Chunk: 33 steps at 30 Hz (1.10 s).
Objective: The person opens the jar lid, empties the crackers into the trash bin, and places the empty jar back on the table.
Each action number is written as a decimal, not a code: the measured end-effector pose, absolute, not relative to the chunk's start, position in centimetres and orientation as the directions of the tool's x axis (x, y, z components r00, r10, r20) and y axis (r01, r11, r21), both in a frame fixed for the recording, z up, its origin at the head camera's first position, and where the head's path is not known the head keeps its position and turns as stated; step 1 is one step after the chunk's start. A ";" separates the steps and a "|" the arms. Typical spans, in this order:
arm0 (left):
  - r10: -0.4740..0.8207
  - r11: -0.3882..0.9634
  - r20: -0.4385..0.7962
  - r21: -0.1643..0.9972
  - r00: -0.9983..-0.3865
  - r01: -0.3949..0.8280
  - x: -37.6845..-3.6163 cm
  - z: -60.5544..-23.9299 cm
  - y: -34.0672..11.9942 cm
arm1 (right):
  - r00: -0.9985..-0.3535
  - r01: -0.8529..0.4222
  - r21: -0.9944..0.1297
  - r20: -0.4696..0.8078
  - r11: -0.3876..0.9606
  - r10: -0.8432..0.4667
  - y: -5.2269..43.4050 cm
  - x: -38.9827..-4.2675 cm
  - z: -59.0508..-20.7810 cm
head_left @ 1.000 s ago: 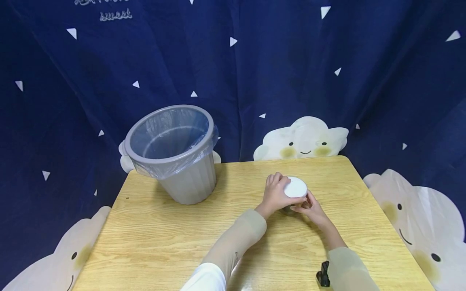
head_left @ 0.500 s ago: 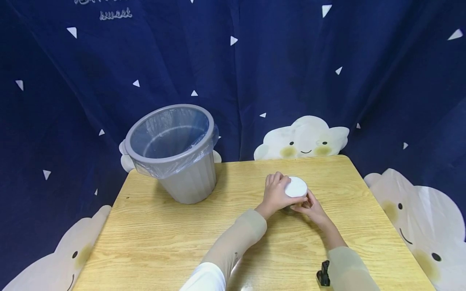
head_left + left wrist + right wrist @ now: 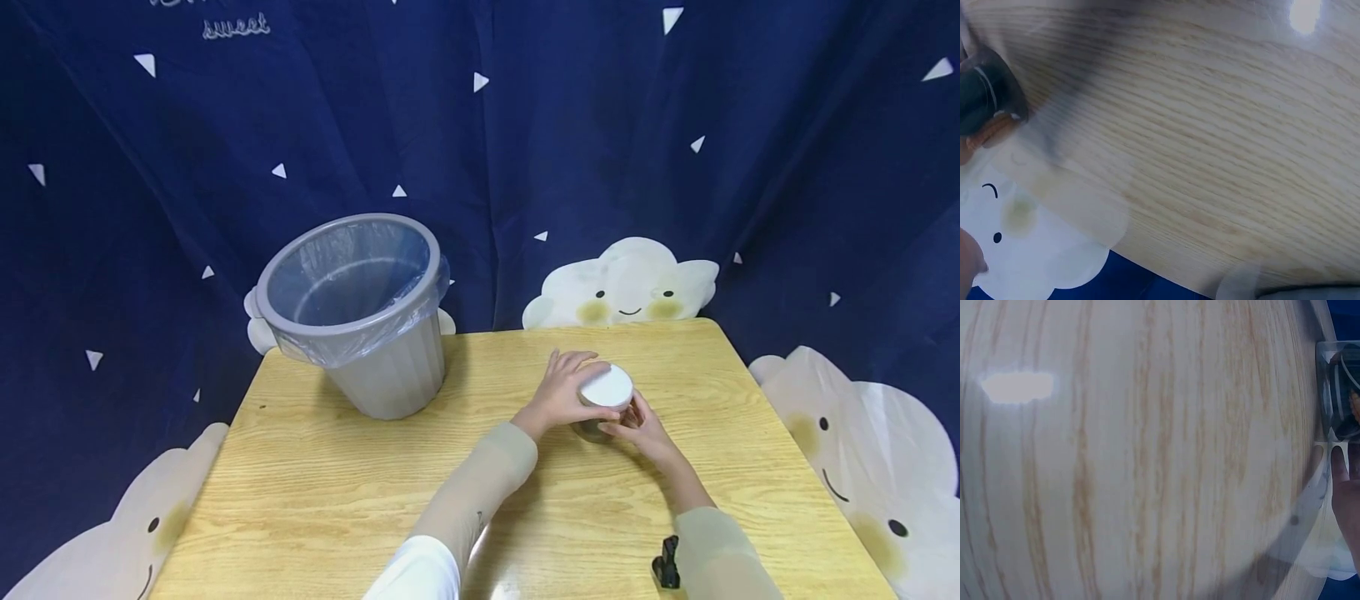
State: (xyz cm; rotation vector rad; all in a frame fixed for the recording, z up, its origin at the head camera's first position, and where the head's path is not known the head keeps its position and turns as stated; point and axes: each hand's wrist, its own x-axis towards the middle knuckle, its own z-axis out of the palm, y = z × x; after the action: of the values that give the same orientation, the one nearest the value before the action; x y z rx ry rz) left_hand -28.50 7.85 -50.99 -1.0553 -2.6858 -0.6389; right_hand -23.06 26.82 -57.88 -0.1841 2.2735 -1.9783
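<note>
A clear jar (image 3: pixel 590 430) with dark contents stands on the table, its white lid (image 3: pixel 607 386) on top. My left hand (image 3: pixel 561 393) spans the lid from the left, thumb at the near side and index finger at the far side, the other fingers spread apart. From the right, my right hand (image 3: pixel 647 435) grips the jar below the lid, covering part of it. At the left edge of the left wrist view, the jar (image 3: pixel 988 94) shows dark and glossy. In the right wrist view, the jar (image 3: pixel 1342 394) appears beside my right fingers (image 3: pixel 1337 462).
A grey bin (image 3: pixel 390 379) with a clear plastic liner stands at the table's back left. Beside the right sleeve is a small black object (image 3: pixel 666 565). A navy curtain (image 3: pixel 480 158) with white triangles and smiling clouds hangs behind the wooden table (image 3: pixel 337 500).
My left hand has shifted slightly left and its fingers have spread, with more of the lid's rim now showing. The lid and jar lean or move slightly left; the right hand stays nearly still.
</note>
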 end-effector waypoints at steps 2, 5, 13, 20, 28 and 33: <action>0.632 0.618 0.291 0.371 -0.719 0.693 -28.7 -50.9 7.6 | -0.985 -0.015 -0.989 -0.010 0.146 -0.171 26.8 -23.1 -57.9; 0.658 0.580 0.261 0.423 -0.707 0.696 -29.0 -50.8 7.4 | -0.986 -0.024 -0.988 -0.002 0.154 -0.168 26.8 -23.1 -58.0; 0.709 0.552 0.197 0.442 -0.677 0.707 -29.5 -50.7 7.2 | -0.986 -0.016 -0.991 -0.006 0.131 -0.169 26.2 -22.5 -56.0; 0.710 0.551 0.205 0.434 -0.674 0.713 -29.5 -50.3 7.3 | -0.988 -0.010 -0.991 -0.011 0.131 -0.156 26.2 -22.5 -56.0; 0.664 0.557 0.216 0.496 -0.716 0.666 -29.3 -50.4 7.5 | -0.987 -0.011 -0.989 -0.013 0.148 -0.160 26.9 -23.1 -57.9; 0.622 0.580 0.237 0.500 -0.746 0.643 -29.1 -50.7 7.7 | -0.985 -0.004 -0.989 -0.021 0.147 -0.169 27.0 -23.1 -58.0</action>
State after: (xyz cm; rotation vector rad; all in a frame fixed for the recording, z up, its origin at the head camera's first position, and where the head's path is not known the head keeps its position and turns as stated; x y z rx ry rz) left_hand -29.08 7.72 -50.74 -1.1053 -2.7603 -0.8955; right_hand -23.15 26.97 -57.97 -0.1740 2.2795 -1.9652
